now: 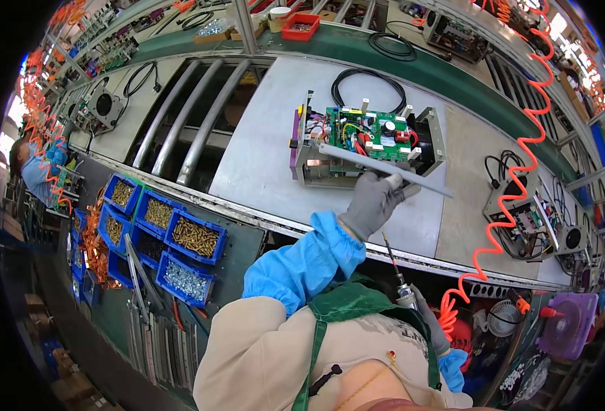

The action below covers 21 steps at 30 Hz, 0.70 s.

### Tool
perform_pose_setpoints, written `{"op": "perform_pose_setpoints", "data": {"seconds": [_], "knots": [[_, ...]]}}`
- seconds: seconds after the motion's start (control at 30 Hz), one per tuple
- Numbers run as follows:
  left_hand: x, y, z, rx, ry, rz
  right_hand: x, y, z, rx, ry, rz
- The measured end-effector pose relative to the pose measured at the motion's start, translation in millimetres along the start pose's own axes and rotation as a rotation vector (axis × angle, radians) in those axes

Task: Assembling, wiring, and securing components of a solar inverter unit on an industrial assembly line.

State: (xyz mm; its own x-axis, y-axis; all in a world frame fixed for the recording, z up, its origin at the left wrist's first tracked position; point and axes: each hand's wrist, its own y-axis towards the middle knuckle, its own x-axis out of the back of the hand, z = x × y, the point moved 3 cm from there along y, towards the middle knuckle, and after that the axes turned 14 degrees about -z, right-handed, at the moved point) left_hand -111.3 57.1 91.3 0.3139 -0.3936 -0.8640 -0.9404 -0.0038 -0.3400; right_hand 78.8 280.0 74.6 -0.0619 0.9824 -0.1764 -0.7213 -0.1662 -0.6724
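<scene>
My gloved left hand (374,203) is closed on a long grey metal strip (357,159), which lies slantwise along the near top edge of an open electronic unit (316,175). The unit has a green circuit board (386,130) with wires and white connectors, a purple front panel (295,140) on the left and a dark fan end on the right. Low on the right, close to my body, my gloved right hand (431,319) is wrapped round a power screwdriver (406,296). Its long thin bit points up toward the bench and touches nothing.
Blue bins (194,236) of screws and small fasteners stand at left, beside more metal strips (153,342). A coiled orange air hose (522,147) hangs at right. Metal rollers (203,123) lie left of the white board (247,157). Another unit (532,226) sits at right; a black cable (336,85) loops behind.
</scene>
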Motion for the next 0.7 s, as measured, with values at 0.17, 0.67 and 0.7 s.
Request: {"op": "perform_pose_setpoints", "data": {"seconds": [0.17,0.67,0.7], "knots": [[-15.8,8.1,-21.7,-0.135,0.039,0.011,0.4,7.2,5.8,0.022,-0.085,-0.006],[1.6,30.2,-16.4,-0.213,-0.127,-0.206,7.9,27.2,0.7,0.111,-0.143,0.065],[-0.1,31.6,-14.3,-0.191,-0.121,-0.195,12.3,31.0,-4.4,0.092,-0.098,0.097]]}}
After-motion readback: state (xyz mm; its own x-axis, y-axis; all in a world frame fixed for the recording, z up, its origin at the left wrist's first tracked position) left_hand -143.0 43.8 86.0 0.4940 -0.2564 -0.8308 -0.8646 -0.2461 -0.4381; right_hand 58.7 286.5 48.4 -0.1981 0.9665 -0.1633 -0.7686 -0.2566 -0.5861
